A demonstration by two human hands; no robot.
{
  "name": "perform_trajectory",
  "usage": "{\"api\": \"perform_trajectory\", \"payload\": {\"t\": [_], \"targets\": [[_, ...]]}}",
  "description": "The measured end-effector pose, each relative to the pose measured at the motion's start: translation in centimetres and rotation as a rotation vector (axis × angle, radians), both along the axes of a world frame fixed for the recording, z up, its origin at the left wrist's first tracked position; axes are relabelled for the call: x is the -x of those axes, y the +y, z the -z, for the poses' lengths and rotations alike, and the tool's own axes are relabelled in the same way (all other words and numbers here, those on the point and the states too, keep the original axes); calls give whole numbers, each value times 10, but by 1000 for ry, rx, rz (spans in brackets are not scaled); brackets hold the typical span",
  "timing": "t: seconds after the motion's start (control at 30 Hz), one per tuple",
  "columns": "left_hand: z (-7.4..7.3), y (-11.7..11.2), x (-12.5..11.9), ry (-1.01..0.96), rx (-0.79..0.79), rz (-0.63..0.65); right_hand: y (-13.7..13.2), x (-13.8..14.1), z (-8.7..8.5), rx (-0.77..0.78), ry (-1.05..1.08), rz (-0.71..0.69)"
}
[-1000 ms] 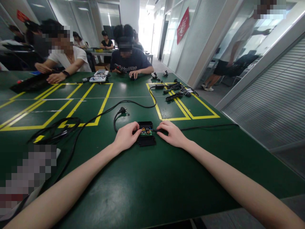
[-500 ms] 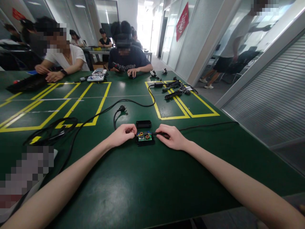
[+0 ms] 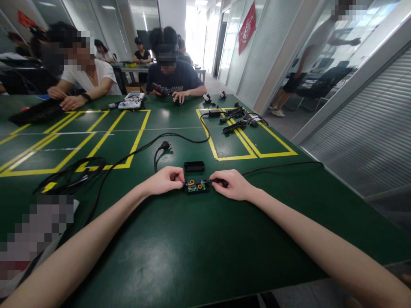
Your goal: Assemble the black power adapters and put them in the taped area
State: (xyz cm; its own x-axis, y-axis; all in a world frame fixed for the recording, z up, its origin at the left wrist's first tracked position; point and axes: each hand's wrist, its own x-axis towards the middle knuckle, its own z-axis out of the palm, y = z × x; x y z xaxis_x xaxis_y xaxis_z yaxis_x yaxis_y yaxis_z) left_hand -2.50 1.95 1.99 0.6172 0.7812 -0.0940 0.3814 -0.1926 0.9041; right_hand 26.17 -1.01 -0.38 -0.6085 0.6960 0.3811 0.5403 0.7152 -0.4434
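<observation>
Well to the left of the circuit board [image 3: 195, 187], a loose coil of black cable [image 3: 86, 173] with a yellow tag [image 3: 49, 187] lies on your smooth, faintly glossy green table [image 3: 144, 256]. Beyond the board and to its left you have a moulded black plug [image 3: 165, 145], its round cord [image 3: 156, 160] bending down behind your left hand [image 3: 167, 180]. That hand is just left of the board, fingers curled, thumb and forefinger drawn close together; you cannot tell from here whether they grip the cord. The board itself lies between your two hands, in a shallow, rectangular black case base [image 3: 199, 192]; it is green, with copper-coloured ring coils. Just beyond the board, apart from it, is the oblong black case cover [image 3: 194, 166], hollow side showing. Right of the board, your right hand [image 3: 233, 185] pinches a thin black lead [image 3: 279, 166] between thumb and fingers; it runs out past your knuckles, away to the board's right.
</observation>
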Motion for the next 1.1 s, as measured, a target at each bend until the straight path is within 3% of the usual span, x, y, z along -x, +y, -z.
{"api": "perform_trajectory", "payload": {"t": [0.23,1.1], "targets": [[1,-2,-2,-51,-43,-63,1,0,0,11,-27,62],[6,-1,-1,-77,16,-87,3,-1,3,-15,-30,23]]}}
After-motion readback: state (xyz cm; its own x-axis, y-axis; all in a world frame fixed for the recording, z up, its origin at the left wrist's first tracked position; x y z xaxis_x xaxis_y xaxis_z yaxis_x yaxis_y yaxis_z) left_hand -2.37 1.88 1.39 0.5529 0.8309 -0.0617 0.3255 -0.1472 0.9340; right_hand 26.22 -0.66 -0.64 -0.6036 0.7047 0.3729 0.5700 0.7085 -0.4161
